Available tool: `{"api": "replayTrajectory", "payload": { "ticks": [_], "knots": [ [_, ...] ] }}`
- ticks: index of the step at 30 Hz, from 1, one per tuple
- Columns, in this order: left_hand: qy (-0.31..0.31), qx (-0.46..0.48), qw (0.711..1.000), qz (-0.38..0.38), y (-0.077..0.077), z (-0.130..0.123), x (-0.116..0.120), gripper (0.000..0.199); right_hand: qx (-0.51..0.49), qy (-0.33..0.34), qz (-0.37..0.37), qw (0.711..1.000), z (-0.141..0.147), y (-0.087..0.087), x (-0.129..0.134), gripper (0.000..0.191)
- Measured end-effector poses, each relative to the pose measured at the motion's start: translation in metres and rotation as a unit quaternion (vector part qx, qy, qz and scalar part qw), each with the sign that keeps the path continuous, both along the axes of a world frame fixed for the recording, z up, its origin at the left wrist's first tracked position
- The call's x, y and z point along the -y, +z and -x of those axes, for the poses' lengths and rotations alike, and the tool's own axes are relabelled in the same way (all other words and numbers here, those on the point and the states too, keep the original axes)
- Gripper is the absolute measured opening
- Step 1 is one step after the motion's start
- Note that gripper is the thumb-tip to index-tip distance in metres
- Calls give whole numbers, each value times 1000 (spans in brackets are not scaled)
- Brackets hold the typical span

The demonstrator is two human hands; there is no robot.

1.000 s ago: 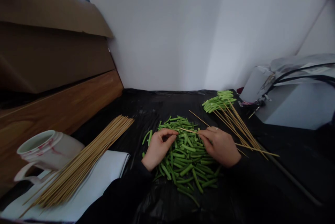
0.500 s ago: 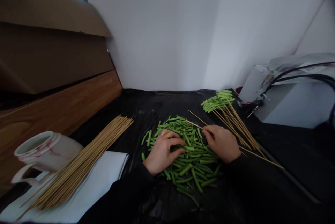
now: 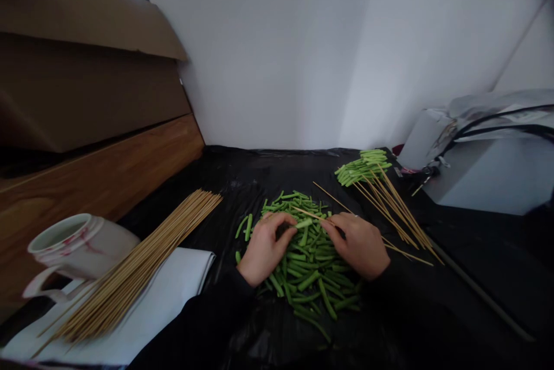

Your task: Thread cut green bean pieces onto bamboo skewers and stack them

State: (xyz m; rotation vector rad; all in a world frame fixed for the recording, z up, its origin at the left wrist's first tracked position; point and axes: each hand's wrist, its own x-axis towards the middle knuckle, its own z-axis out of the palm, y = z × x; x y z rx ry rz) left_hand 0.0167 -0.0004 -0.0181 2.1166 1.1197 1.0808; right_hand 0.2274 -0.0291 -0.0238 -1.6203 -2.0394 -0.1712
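Cut green bean pieces lie in a loose pile on the black plastic sheet. Over the pile's left side, my left hand pinches one green bean piece between thumb and fingertips. My right hand is closed on a thin bamboo skewer, whose tip points left, close to the held piece. Another skewer slants behind my right hand. At the back right, several skewers rest with their ends at skewered green bean pieces.
At the left, a thick bundle of skewers lies on a folded white cloth or paper beside a mug. A cardboard box stands behind. Grey box-like object with black cables at the right.
My left hand has lifted a green bean piece from the pile. My right hand has moved slightly left with the skewer, bringing its tip near that piece.
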Motion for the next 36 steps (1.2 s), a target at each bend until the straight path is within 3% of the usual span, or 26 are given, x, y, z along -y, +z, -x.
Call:
{"api": "replayTrajectory", "payload": {
  "ticks": [3, 6, 8, 12, 17, 22, 30, 36],
  "knots": [
    [1, 150, 980, 130, 0, 1, -6, 23, -13, 6, -11, 1000, -1, 0, 0, 34],
    [8, 209, 959, 193, 0, 3, -9, 28, -2, -2, -11, 1000, -2, -1, 0, 32],
    [29, 190, 967, 168, 0, 4, -10, 26, 8, -10, -14, 1000, -3, -2, -1, 31],
    [82, 65, 994, 31, -2, 4, -7, 27, 11, -14, -21, 1000, -3, -4, -1, 31],
    [-4, -73, 994, -80, 0, -1, 4, 11, -6, 18, 3, 1000, -1, -4, -1, 29],
    [-32, -144, 985, -94, -4, -3, 7, 9, -8, 37, 19, 999, 9, -6, 1, 27],
    [-38, -146, 984, -94, -8, -3, 5, 13, 39, -16, 58, 997, 22, -7, 3, 13],
    [-8, -86, 993, -81, -3, -3, 5, 16, -27, -31, -17, 999, 10, -9, -2, 15]
  ]
}}
